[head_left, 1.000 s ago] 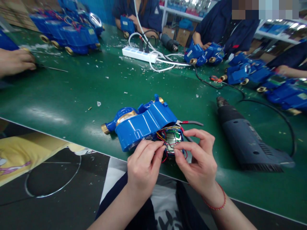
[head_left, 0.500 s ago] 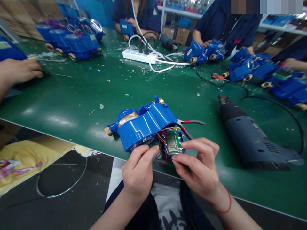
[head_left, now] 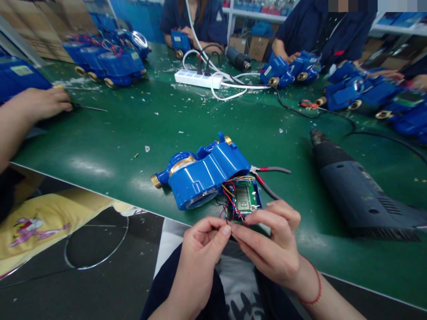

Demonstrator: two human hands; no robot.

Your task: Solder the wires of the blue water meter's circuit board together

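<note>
A blue water meter (head_left: 207,175) with brass fittings lies on the green table near its front edge. Beside it sits a small circuit board (head_left: 247,198) with an LCD in a blue frame, joined by several thin wires (head_left: 228,195), red, black, yellow and white among them. Just in front of the board, my left hand (head_left: 202,249) pinches the thin wires between thumb and forefinger. My right hand (head_left: 275,242) meets it there, its thumb and forefinger closed at the wire ends. The exact wires between the fingertips are partly hidden.
Pliers (head_left: 270,178) with red and grey handles lie behind the board. To the right rests a heat gun (head_left: 356,191). A white power strip (head_left: 198,79), more blue meters (head_left: 116,66) and co-workers occupy the far side. Another person's hand (head_left: 50,104) is at left.
Both hands have left the board's lower edge and come together in front of it, gripping wires. The board and meter stay put on the table; the whole view has shifted slightly.
</note>
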